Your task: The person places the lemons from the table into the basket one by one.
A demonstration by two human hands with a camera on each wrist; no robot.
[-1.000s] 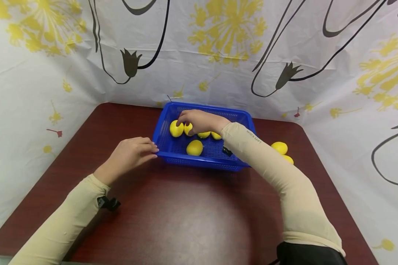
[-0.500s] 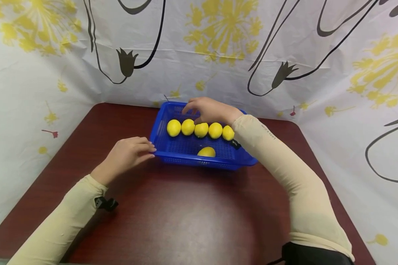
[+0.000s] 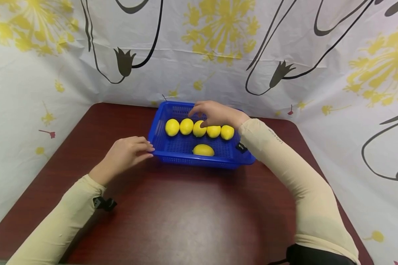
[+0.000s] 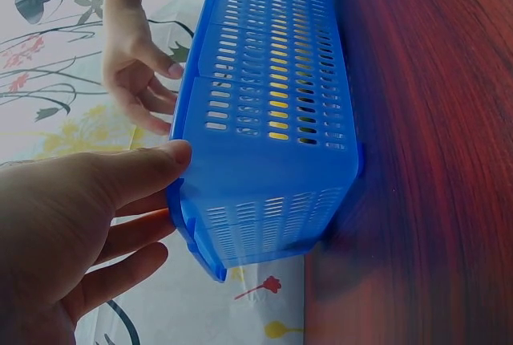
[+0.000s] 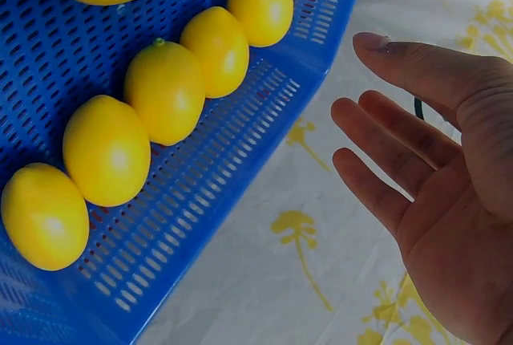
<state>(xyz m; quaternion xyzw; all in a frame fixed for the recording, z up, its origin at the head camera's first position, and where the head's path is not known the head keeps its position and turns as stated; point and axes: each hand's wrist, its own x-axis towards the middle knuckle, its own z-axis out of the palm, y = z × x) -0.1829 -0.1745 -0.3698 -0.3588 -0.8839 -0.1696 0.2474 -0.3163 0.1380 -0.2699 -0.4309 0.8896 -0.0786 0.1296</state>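
A blue perforated plastic basket sits toward the back of the table. Inside it, several yellow lemons line up in a row along the far side, and a lone lemon lies near the front wall. My left hand pinches the basket's rim at the front left corner; the left wrist view has its thumb on the rim. Over the back of the row hovers my right hand, fingers spread apart and holding nothing. In the right wrist view its fingers are apart from the lemons.
The dark red-brown table extends in front of the basket and to both sides. Behind and beside it hangs a white cloth with yellow flower prints. The right sleeve covers part of the table at the basket's right.
My right hand has left the row's left end and moved right. The front lemon has shifted right and turned sideways. Two lemons right of the basket are now hidden. My left hand stays put.
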